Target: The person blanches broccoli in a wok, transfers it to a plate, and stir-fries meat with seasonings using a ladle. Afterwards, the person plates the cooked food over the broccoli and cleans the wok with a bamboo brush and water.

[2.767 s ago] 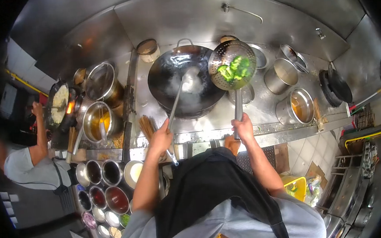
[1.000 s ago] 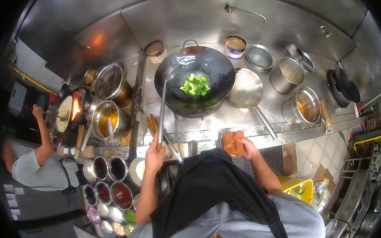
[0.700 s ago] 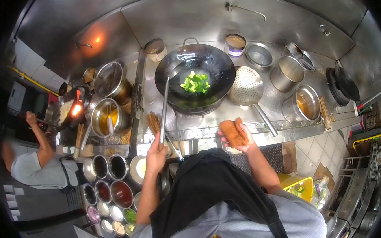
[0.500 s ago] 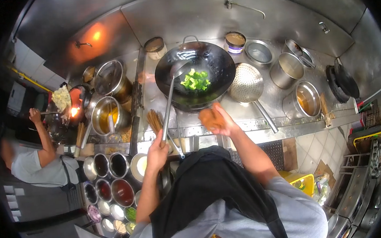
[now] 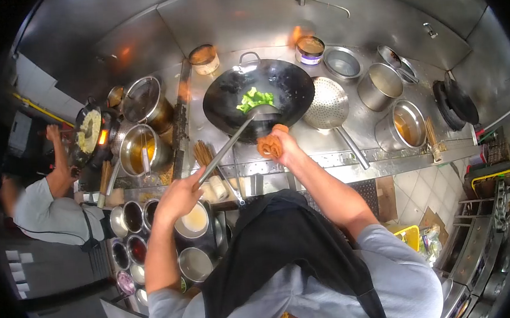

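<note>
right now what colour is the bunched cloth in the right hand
Orange-brown cloth, best seen in the head view.

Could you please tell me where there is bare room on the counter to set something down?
The steel counter is bare between the perforated strainer and the pot of amber liquid, and in a narrower strip left of the wok. It is crowded before the wok, where the right hand holds a cloth.

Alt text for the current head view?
Left hand holds a ladle by broccoli in a wok; right hand holds a brown cloth at its near rim. A skimmer rests right; a co-worker is left.
</note>
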Demonstrator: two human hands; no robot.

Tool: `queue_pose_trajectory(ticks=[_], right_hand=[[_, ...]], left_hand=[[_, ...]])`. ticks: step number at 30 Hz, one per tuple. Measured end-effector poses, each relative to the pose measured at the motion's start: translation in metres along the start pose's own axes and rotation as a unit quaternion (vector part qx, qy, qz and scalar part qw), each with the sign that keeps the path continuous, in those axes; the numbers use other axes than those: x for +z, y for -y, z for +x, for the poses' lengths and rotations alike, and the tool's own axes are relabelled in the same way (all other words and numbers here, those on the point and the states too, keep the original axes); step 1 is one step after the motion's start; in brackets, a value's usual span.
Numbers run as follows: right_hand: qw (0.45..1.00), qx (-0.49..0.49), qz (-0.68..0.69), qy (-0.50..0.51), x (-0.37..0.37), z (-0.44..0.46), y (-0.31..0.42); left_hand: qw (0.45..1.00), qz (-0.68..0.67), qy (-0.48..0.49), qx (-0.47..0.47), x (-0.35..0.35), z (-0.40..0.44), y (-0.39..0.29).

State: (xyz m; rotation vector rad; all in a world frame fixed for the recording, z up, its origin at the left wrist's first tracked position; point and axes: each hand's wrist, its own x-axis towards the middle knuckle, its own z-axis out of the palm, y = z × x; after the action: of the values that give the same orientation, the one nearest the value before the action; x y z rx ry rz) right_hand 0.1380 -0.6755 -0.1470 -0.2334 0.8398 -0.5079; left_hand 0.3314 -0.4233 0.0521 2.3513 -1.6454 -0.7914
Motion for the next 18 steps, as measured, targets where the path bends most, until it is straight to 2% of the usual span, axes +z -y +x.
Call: queue_pose_trajectory(ticks=[1,3,4,6,7,8,9,11,13,15,17,18], right_hand=[[1.0,0.0,0.0,0.0,-0.011,0.018,-0.006],[0.998,-0.003,-0.066,0.014,-0.03,0.046,-0.017],[0.997,-0.031,-0.065,-0.013,-0.002,-0.017,-0.017],[0.987,-0.014,-0.116,0.113,-0.052,-0.03,-0.039],[0.992,0.012,-0.071,0.1,-0.067,-0.049,-0.049],[0.984,-0.053,-0.148,0.082,-0.127,-0.006,-0.079],[0.977,-0.078,-0.133,0.145,-0.151,0.012,-0.094],[0.987,-0.064,-0.102,0.107,-0.116,-0.033,-0.08],[0.985,0.03,-0.067,0.159,-0.071,-0.055,-0.037],[0.995,0.006,-0.049,0.082,-0.023,-0.052,-0.01],[0.999,-0.017,-0.026,0.016,-0.006,-0.036,0.001],[0.999,-0.017,-0.025,0.018,-0.005,-0.03,0.002]], left_hand=[[1.0,0.0,0.0,0.0,0.01,0.014,0.001],[0.994,0.081,-0.07,0.033,0.045,0.048,0.012],[0.994,0.083,-0.07,0.034,0.059,0.057,0.013],[0.992,0.065,-0.105,0.001,0.077,0.072,0.009],[0.992,0.065,-0.106,0.006,0.077,0.067,0.003],[0.99,0.038,-0.135,0.016,0.076,0.053,-0.005],[0.986,0.011,-0.163,0.025,0.073,0.041,-0.012],[0.991,-0.006,-0.134,0.012,0.061,0.023,-0.009],[0.996,0.001,-0.093,-0.005,0.047,0.004,-0.008],[0.997,-0.015,-0.071,-0.017,0.036,-0.003,-0.01],[0.998,-0.019,-0.052,-0.03,0.031,-0.007,-0.01],[0.998,-0.021,-0.049,-0.036,0.032,-0.007,-0.012]])
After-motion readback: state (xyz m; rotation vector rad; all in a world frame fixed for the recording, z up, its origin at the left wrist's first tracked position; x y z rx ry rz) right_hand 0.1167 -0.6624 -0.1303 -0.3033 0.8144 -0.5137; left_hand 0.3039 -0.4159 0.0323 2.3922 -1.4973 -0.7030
